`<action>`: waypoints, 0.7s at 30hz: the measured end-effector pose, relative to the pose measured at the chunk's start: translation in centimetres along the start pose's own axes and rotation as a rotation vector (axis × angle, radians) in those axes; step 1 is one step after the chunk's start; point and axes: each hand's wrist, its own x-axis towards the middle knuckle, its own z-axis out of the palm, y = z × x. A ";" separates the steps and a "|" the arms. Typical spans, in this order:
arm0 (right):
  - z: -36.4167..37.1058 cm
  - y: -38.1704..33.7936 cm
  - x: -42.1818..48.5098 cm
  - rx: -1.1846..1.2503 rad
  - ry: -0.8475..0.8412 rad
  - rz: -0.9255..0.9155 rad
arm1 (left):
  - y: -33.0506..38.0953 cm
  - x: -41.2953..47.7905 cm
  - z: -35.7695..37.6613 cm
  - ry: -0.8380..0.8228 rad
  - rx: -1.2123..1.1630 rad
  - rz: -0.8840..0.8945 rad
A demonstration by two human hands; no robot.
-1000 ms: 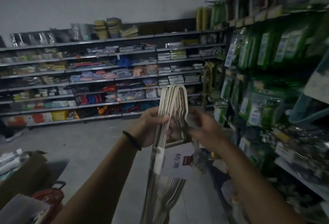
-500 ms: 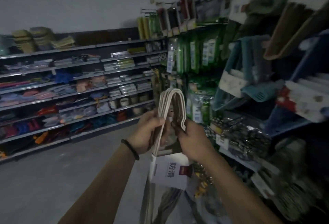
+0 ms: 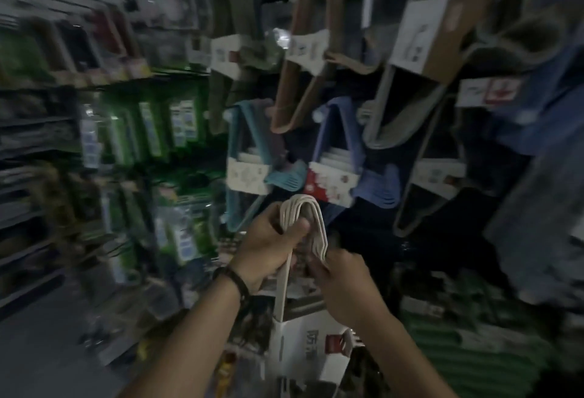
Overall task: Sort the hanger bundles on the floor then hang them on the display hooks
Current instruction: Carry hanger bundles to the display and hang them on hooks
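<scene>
Item: bundle of slim white hangers [image 3: 300, 211], hooks uppermost, held up in front of the display wall, just below the hung stock.
Left hand [image 3: 268, 249]: clenched round the hook necks, thumb across the front. Black cord wristband [image 3: 232, 280] at the wrist.
Right hand [image 3: 343, 287]: fingers curled onto the hook tips.
White paper sleeve with red patch [image 3: 311, 350]: wraps the bundle lower down.
Hung above: teal hanger bundle [image 3: 240, 132], blue hanger bundle [image 3: 325, 126], brown hanger bundle [image 3: 294, 66], grey hanger bundle [image 3: 379, 140].
View blurred.

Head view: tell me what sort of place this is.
Probably a household-goods shop: labelled hanger bundles hang in rows ahead, green packets hang in rows on the left, and the left hand grips a white hanger bundle.
</scene>
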 end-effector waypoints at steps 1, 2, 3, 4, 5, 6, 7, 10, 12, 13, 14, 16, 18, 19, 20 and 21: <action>-0.6 0.4 -0.5 -0.010 0.017 0.031 | 0.0 0.5 0.9 -0.019 0.034 0.021; -1.1 0.7 -1.1 -0.024 0.031 0.059 | -0.1 1.0 1.9 -0.052 0.039 0.048; -1.6 1.1 -1.6 -0.033 0.054 0.080 | -0.1 1.2 3.1 -0.089 0.014 0.054; -2.2 1.4 -2.1 -0.030 0.090 0.103 | 0.1 1.5 4.2 -0.130 -0.006 0.051; -2.6 1.9 -2.6 -0.016 0.130 0.127 | 0.4 1.7 5.3 -0.162 -0.013 0.046; -3.1 2.4 -3.1 -0.003 0.172 0.153 | 0.7 1.8 6.4 -0.189 -0.030 0.043; -3.8 2.6 -3.6 0.000 0.217 0.165 | 1.2 1.9 7.5 -0.215 -0.059 0.050; -6.0 2.7 -4.1 -0.008 0.350 0.162 | 2.4 2.7 10.2 -0.285 -0.084 0.105; -7.6 2.8 -4.1 -0.061 0.432 0.148 | 3.8 3.1 11.4 -0.310 -0.071 0.144; -8.4 2.9 -4.1 -0.113 0.469 0.140 | 4.3 3.4 12.1 -0.309 -0.055 0.160; -9.2 3.1 -4.0 -0.159 0.495 0.129 | 5.1 3.5 12.7 -0.303 -0.037 0.175; -10.7 3.6 -3.7 -0.206 0.525 0.091 | 6.4 3.6 13.7 -0.288 -0.002 0.222; -12.4 3.8 -3.4 -0.228 0.538 0.062 | 7.5 3.8 14.9 -0.307 -0.025 0.206; -13.4 3.9 -3.1 -0.236 0.529 0.058 | 8.1 4.0 15.5 -0.307 -0.077 0.149; -14.3 3.9 -2.9 -0.242 0.506 0.066 | 8.6 4.2 16.1 -0.315 -0.136 0.083; -15.3 4.0 -2.7 -0.248 0.479 0.070 | 9.2 4.4 16.5 -0.321 -0.184 0.032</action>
